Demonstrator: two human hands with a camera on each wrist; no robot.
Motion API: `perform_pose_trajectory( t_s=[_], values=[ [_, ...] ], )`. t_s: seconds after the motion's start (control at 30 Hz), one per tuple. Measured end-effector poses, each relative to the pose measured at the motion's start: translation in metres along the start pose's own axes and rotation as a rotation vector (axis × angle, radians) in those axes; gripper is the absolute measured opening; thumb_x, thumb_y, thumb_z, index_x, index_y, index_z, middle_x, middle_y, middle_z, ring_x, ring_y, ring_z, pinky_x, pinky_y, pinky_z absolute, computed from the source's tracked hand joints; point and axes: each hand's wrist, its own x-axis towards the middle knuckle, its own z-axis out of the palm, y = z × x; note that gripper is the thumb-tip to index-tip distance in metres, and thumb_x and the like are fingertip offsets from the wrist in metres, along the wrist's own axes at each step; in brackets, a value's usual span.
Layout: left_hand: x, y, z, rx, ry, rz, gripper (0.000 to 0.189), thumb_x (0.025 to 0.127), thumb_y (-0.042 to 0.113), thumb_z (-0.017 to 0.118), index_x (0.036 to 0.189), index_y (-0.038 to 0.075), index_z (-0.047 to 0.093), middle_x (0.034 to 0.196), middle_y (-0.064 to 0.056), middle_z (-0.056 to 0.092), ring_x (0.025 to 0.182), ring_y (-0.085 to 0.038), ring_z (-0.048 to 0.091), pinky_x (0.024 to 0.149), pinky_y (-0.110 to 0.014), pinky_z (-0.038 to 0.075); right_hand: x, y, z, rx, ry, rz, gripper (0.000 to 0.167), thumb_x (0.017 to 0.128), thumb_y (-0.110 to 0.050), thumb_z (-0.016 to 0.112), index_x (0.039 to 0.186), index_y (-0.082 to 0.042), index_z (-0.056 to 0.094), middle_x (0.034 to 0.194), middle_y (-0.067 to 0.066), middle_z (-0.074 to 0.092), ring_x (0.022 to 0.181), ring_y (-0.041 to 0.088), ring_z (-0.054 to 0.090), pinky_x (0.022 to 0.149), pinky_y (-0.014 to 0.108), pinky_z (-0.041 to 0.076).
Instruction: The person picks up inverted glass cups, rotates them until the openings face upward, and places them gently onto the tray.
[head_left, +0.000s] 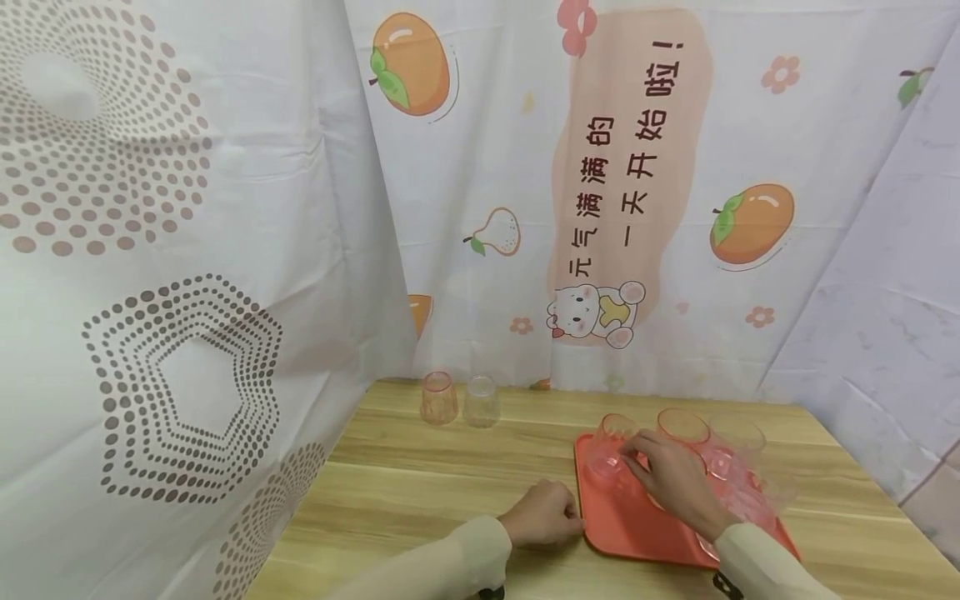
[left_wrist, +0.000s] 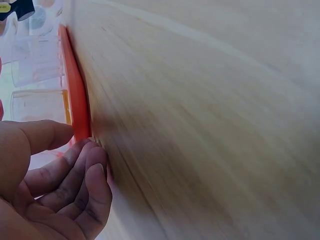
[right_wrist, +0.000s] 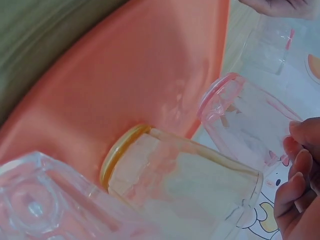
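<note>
A red tray (head_left: 626, 525) lies on the wooden table with several tinted clear glasses on it. At its near left corner my left hand (head_left: 543, 512) pinches the tray's edge, the thumb side above and curled fingers low beside the rim (left_wrist: 77, 95). My right hand (head_left: 675, 483) reaches over the tray to a pink glass (head_left: 606, 458) at the far left corner. In the right wrist view, thumb and fingertips (right_wrist: 300, 131) pinch this pink glass (right_wrist: 245, 120) at its open end. Beside it stands an amber-based glass (right_wrist: 180, 180).
Two more glasses, one pinkish-orange (head_left: 438, 400) and one clear (head_left: 481, 404), stand at the table's back left. More glasses (head_left: 684, 427) crowd the tray's right half. A printed curtain (head_left: 487, 167) hangs behind the table (head_left: 420, 475) and along its left side.
</note>
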Motion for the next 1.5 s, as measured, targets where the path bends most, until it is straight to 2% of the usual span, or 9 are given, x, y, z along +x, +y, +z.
perform_pose_trajectory(
  t_s=[0.1, 0.2, 0.47, 0.9, 1.13, 1.5],
  values=[
    [0.002, -0.001, 0.002, 0.014, 0.005, 0.012, 0.046, 0.092, 0.021, 0.076, 0.052, 0.018, 0.054, 0.043, 0.016, 0.038, 0.038, 0.003, 0.033, 0.04, -0.017, 0.027, 0.002, 0.001, 0.001, -0.013, -0.023, 0.009, 0.02, 0.077, -0.004, 0.088, 0.087, -0.016, 0.076, 0.086, -0.011, 0.066, 0.068, 0.012, 0.063, 0.053, 0.025, 0.047],
    [0.003, -0.001, 0.004, 0.03, 0.011, 0.021, 0.046, 0.092, 0.021, 0.075, 0.051, 0.018, 0.053, 0.043, 0.016, 0.038, 0.038, 0.003, 0.032, 0.04, -0.016, 0.027, 0.004, 0.002, 0.001, -0.025, -0.052, 0.031, 0.019, 0.078, -0.004, 0.088, 0.087, -0.016, 0.076, 0.086, -0.011, 0.065, 0.068, 0.01, 0.062, 0.052, 0.026, 0.046],
    [0.002, 0.001, 0.006, 0.008, -0.016, -0.036, 0.045, 0.093, 0.021, 0.075, 0.052, 0.018, 0.058, 0.043, 0.015, 0.039, 0.038, 0.001, 0.032, 0.039, -0.018, 0.027, 0.008, 0.006, 0.004, -0.072, -0.097, 0.045, 0.016, 0.08, -0.005, 0.087, 0.088, -0.014, 0.077, 0.084, -0.009, 0.063, 0.065, 0.007, 0.058, 0.05, 0.023, 0.042],
    [0.003, 0.003, 0.005, 0.072, 0.006, 0.014, 0.045, 0.092, 0.022, 0.076, 0.052, 0.019, 0.057, 0.043, 0.016, 0.037, 0.037, 0.003, 0.03, 0.039, -0.016, 0.026, 0.011, 0.019, 0.01, -0.106, -0.104, 0.064, 0.016, 0.077, -0.001, 0.085, 0.087, -0.01, 0.077, 0.082, -0.006, 0.062, 0.065, 0.011, 0.059, 0.051, 0.026, 0.045],
    [0.002, 0.005, 0.004, 0.055, 0.001, 0.008, 0.043, 0.092, 0.02, 0.076, 0.053, 0.017, 0.058, 0.043, 0.016, 0.038, 0.037, 0.003, 0.03, 0.038, -0.017, 0.026, 0.013, 0.025, 0.01, -0.116, -0.123, 0.106, 0.017, 0.078, 0.0, 0.084, 0.087, -0.011, 0.076, 0.084, -0.004, 0.061, 0.071, 0.015, 0.061, 0.052, 0.031, 0.047],
    [0.003, 0.003, 0.005, 0.064, 0.0, 0.026, 0.043, 0.092, 0.019, 0.076, 0.053, 0.018, 0.058, 0.043, 0.017, 0.037, 0.037, 0.003, 0.029, 0.038, -0.016, 0.026, 0.015, 0.025, 0.011, -0.148, -0.096, 0.084, 0.016, 0.077, 0.001, 0.083, 0.084, -0.01, 0.074, 0.081, -0.003, 0.06, 0.069, 0.017, 0.059, 0.051, 0.032, 0.047]
  ],
)
